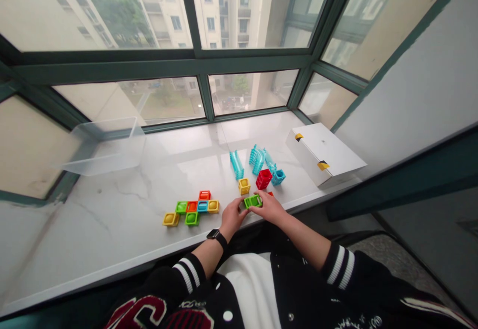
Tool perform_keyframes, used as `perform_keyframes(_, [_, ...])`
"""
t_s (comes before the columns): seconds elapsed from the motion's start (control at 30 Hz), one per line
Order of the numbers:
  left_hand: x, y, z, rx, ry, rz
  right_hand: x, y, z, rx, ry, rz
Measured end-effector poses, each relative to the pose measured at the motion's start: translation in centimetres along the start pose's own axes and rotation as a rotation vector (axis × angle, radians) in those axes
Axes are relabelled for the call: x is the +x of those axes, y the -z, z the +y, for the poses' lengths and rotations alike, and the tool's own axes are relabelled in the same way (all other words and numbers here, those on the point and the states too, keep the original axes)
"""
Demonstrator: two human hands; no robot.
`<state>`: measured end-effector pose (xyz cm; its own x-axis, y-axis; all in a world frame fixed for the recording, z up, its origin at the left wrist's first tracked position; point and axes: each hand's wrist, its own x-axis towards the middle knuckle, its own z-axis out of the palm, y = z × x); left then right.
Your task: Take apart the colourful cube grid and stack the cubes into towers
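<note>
A green toy block [253,201] is gripped between my two hands above the sill's front edge. My left hand [234,215] pinches its left end, and my right hand [270,208] closes on its right end. Just beyond them stand a yellow block [244,186] and a taller red block [264,178]. Part of a red-orange piece [271,194] shows behind my right hand. To the left lies a flat group of joined blocks, among them an orange block [191,206], a blue block [202,206] and a green block [191,218].
Translucent blue track pieces [257,159] and a blue cube [278,176] lie farther back. A clear plastic bin [112,147] stands at the far left. On the right sits a white box [324,150] with yellow-black tabs. Windows border the marble sill [123,219].
</note>
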<state>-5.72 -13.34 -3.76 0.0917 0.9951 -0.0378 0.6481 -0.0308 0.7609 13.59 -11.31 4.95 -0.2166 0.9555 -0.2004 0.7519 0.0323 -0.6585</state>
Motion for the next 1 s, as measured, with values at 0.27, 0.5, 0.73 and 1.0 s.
perform_keyframes(0.27, [-0.2,0.2,0.2,-0.018,-0.035,0.001,1.1,-0.7,-0.9,-0.103,-0.056,-0.042])
perform_keyframes(0.5, [-0.1,0.2,0.3,-0.013,-0.029,0.002,1.3,-0.7,-1.1,-0.156,-0.07,-0.055])
perform_keyframes(0.73, [-0.1,0.2,0.4,-0.028,-0.005,-0.014,1.6,-0.6,-1.4,-0.219,-0.067,-0.072])
perform_keyframes(1.0, [-0.2,0.3,0.6,-0.039,-0.041,-0.002,1.6,-0.2,-1.7,-0.25,-0.059,-0.09])
